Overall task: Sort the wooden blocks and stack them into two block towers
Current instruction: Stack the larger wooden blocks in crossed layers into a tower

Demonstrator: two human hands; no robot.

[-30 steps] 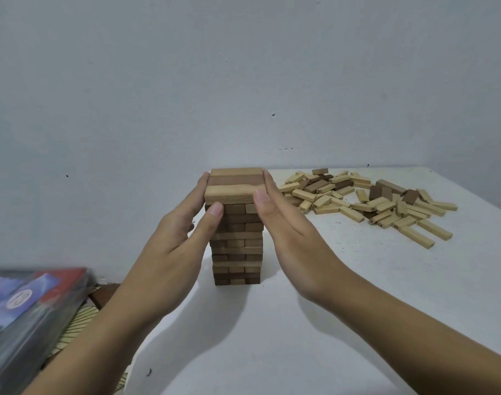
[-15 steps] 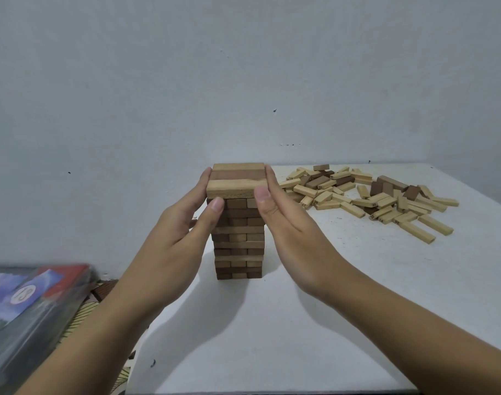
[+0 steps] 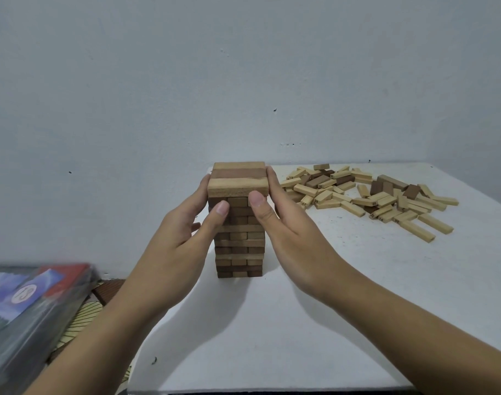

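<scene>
Block tower [image 3: 239, 252] stands btwn L hand [image 3: 181, 240] & R hand [image 3: 289, 232], both flat-fingered, pressing its top layers.

White table [image 3: 357, 309]: I see one block tower [image 3: 239, 252] standing near its left edge, loose blocks [image 3: 380, 199] heaped toward its far-right corner.

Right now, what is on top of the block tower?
On the tower, the top layer is three blocks side by side: light, dark, light; nothing lies on it. The left hand and right hand press its sides, hiding parts of the layers below.
</scene>
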